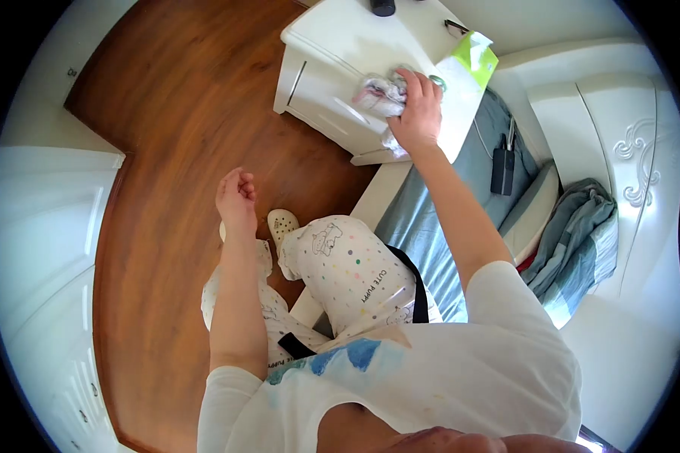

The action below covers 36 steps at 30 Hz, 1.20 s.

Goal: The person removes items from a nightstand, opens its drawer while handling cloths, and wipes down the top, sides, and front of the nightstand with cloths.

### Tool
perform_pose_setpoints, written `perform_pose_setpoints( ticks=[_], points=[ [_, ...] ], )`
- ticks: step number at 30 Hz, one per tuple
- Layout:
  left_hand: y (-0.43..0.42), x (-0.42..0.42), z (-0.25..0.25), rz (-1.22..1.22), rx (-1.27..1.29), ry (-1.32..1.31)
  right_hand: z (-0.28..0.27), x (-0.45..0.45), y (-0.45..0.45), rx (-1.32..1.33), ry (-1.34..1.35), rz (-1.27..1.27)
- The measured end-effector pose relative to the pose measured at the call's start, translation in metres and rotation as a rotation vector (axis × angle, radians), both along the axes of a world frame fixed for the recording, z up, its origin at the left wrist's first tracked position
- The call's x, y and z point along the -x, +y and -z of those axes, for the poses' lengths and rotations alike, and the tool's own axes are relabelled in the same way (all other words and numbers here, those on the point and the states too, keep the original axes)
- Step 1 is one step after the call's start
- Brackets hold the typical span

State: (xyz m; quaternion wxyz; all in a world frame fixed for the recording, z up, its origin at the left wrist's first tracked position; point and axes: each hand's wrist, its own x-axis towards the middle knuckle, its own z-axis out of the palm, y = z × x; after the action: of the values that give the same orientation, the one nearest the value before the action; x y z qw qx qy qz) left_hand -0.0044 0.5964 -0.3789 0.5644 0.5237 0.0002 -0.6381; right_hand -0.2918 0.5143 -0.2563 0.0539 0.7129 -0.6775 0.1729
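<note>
Over the top of the white nightstand [340, 38], my right hand [418, 109] grips a crumpled whitish cloth or tissue bundle [380, 94] with some pinkish parts. Part of the bundle hangs below the hand at the nightstand's edge. A small round green item [437, 82] lies just beyond the fingers, partly hidden. My left hand [236, 198] hangs above the wooden floor with its fingers curled, touching no object; whatever the curled fingers may hide cannot be made out.
A green and white tissue pack [474, 59], glasses [455, 28] and a black object [383, 7] rest on the nightstand. The bed [408, 219] at the right bears a black device [503, 167] with a cable and a bunched grey-green blanket [578, 241]. White cabinets [45, 204] stand left.
</note>
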Motion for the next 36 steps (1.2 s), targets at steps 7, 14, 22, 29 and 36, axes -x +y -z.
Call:
perform_pose_setpoints(
  ticks=[7, 14, 22, 29, 36],
  points=[
    [0.058, -0.002, 0.026, 0.062, 0.004, -0.437, 0.004, 0.010, 0.026, -0.020, 0.020, -0.005],
    [0.115, 0.003, -0.009, 0.140, 0.124, -0.597, 0.016, 0.058, 0.100, 0.045, 0.006, 0.095],
    [0.158, -0.002, -0.045, 0.104, 0.150, -0.524, 0.084, 0.124, 0.210, 0.021, -0.945, 0.343],
    [0.179, 0.068, -0.139, 0.525, 0.712, -0.649, -0.023, 0.042, 0.246, -0.358, -1.883, 0.380],
    [0.213, 0.094, -0.208, 0.722, 0.953, -1.258, -0.082, -0.049, 0.284, -0.742, -1.894, -0.385]
  ],
)
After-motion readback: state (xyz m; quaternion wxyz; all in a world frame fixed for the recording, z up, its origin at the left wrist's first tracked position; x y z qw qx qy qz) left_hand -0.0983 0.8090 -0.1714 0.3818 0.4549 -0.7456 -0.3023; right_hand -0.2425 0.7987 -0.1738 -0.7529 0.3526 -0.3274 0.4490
